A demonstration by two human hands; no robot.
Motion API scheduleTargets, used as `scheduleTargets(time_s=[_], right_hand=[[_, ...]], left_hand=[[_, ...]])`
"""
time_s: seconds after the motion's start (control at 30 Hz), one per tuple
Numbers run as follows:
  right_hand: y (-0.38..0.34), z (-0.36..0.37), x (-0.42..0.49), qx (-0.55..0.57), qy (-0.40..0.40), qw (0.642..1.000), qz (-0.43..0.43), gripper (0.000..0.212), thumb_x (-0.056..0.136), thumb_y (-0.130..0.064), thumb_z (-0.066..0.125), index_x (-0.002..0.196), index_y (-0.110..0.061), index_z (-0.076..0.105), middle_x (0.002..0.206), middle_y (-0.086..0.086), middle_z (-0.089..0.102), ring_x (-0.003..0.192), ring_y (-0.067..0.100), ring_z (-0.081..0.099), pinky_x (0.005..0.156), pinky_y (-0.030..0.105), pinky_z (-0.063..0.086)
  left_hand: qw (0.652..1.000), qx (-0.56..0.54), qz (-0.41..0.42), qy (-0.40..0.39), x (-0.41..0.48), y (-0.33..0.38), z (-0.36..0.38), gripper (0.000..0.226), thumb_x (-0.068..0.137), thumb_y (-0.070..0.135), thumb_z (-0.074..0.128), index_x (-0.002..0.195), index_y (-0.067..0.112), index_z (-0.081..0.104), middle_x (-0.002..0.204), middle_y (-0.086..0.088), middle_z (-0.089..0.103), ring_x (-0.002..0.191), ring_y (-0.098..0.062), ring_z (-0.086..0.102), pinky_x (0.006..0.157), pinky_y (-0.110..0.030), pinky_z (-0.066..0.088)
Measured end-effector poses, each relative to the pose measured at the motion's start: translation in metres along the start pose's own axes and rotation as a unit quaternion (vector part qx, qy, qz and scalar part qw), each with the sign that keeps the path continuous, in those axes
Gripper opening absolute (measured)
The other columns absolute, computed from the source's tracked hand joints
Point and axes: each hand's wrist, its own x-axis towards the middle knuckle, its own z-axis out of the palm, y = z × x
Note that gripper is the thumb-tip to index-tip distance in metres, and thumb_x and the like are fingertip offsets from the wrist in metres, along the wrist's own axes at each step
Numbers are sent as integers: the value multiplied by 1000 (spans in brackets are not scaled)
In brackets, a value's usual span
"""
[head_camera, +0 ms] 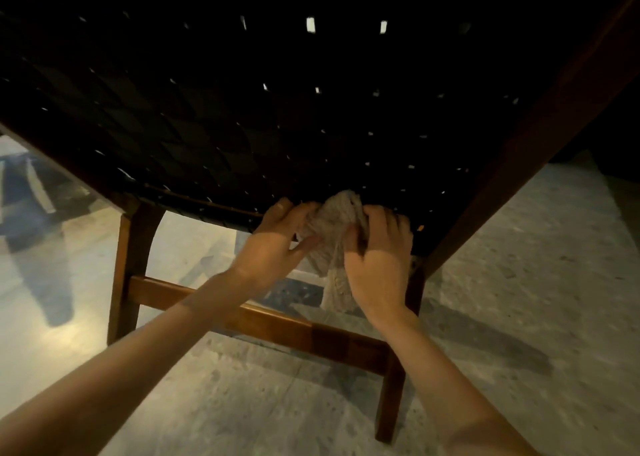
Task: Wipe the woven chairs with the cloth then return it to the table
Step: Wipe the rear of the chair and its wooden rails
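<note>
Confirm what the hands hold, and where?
The cloth: left hand and right hand grip its bunched upper part, at the woven chair; its lower end hangs free.

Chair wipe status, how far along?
Mid-wipe: left hand and right hand grip the cloth against the lower edge of the woven chair. Nothing shows which parts are already wiped. Still left: returning the cloth to the table, which is out of view.

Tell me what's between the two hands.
The bunched cloth, held by left hand and right hand against the woven chair, in the head view.
</note>
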Motion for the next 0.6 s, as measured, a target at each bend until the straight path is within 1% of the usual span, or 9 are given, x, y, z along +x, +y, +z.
scheduleTargets(time_s=[0.07, 0.13, 0.2, 0.23, 0.33, 0.4, 0.47, 0.53, 0.6], right_hand=[[-4, 5, -4, 40, 16, 999, -28, 31, 92, -23, 49, 114, -3, 60, 108, 15, 61, 103, 26, 50, 86, 30, 37], [-8, 9, -7, 69, 49, 995, -45, 30, 93, -24, 51, 112, -4, 62, 107, 15, 61, 99, 26, 53, 82, 27, 40], [-10, 16, -7, 78, 75, 993, -40, 26, 91, -20, 59, 112, -5, 63, 107, 16, 60, 94, 28, 58, 77, 25, 42], [-11, 19, -4, 77, 86, 993, -33, 25, 89, -16, 64, 112, -5, 64, 108, 17, 59, 93, 26, 58, 75, 21, 42], [-19, 30, 1, 68, 109, 992, -18, 25, 86, -11, 67, 110, -4, 65, 108, 19, 58, 91, 23, 57, 74, 15, 39], [-26, 40, 1, 88, 101, 991, -12, 27, 89, -12, 64, 114, -3, 62, 112, 19, 55, 97, 22, 55, 78, 18, 42], [-33, 50, -2, 117, 77, 990, 14, 35, 91, -16, 61, 123, -1, 55, 119, 18, 51, 106, 17, 49, 88, 17, 41], [-38, 56, -9, 99, 48, 994, 27, 49, 88, -15, 65, 131, 0, 47, 127, 19, 47, 115, 17, 44, 93, 6, 35], [-40, 56, -13, 55, 38, 997, 28, 56, 83, -7, 71, 132, 0, 45, 129, 20, 46, 117, 17, 43, 93, -2, 29]], left_hand=[[1000, 0, -11, 21, -3, -5, -9, 32, 88, 18, 65, 117, 6, 61, 116, -17, 51, 107, -31, 52, 87, -35, 50], [999, -31, -17, 23, -3, -8, -16, 20, 88, 14, 65, 107, 6, 64, 113, -12, 54, 108, -25, 51, 90, -32, 49], [991, -129, -38, 6, -3, -8, -18, 9, 91, 12, 60, 100, 14, 61, 102, 0, 59, 98, -14, 58, 84, -23, 50], [980, -190, -63, -2, -3, -7, -18, 8, 92, 13, 58, 97, 19, 58, 96, 5, 60, 92, -9, 60, 79, -20, 51], [940, -322, -111, 16, -2, -9, -14, 7, 93, 16, 58, 90, 22, 59, 91, 3, 64, 86, -8, 62, 73, -21, 53], [914, -384, -127, 28, 1, -16, -11, 10, 92, 14, 58, 89, 22, 62, 91, 2, 66, 85, -7, 64, 74, -22, 55], [881, -451, -139, 10, 4, -25, -9, 19, 94, 9, 53, 93, 23, 64, 92, 3, 68, 85, -6, 66, 75, -22, 55], [856, -497, -139, -37, 3, -35, -9, 28, 97, 3, 46, 100, 23, 64, 96, 5, 68, 85, -2, 67, 73, -17, 53], [822, -539, -146, -114, 3, -43, -13, 32, 98, -1, 40, 110, 20, 61, 102, 4, 67, 89, -1, 67, 76, -16, 52]])
